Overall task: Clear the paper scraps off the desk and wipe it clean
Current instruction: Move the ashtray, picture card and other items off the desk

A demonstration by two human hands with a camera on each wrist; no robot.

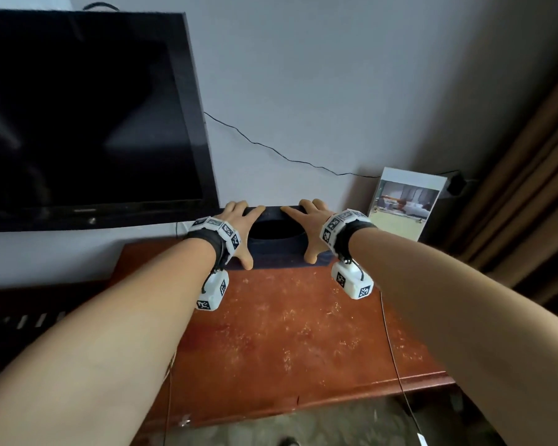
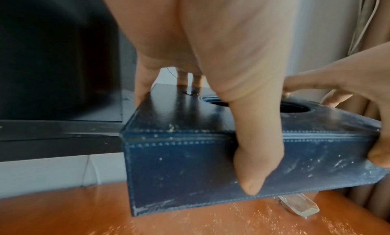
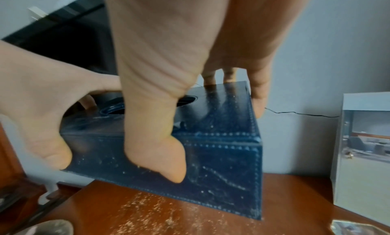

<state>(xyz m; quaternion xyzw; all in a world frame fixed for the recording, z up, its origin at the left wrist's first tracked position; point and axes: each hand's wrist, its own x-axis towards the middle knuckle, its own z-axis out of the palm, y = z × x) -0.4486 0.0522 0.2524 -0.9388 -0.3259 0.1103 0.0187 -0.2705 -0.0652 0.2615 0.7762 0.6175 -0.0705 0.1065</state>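
Desk (image 1: 303, 333): both hands grip blue box (image 1: 273, 252), seemingly tilted.

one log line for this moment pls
left hand: grips dark blue stitched leather tissue box | right hand: grips same box | reddish wooden desk: dusted with fine pale specks

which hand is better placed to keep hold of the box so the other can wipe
Left, narrowly. Both hands grip the box alike, but the right hand is nearer the open, crumb-covered desk; the left hand sits by the TV.

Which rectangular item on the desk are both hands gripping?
The dark blue tissue box, held by left hand and right hand; the photo stand beside it is untouched.
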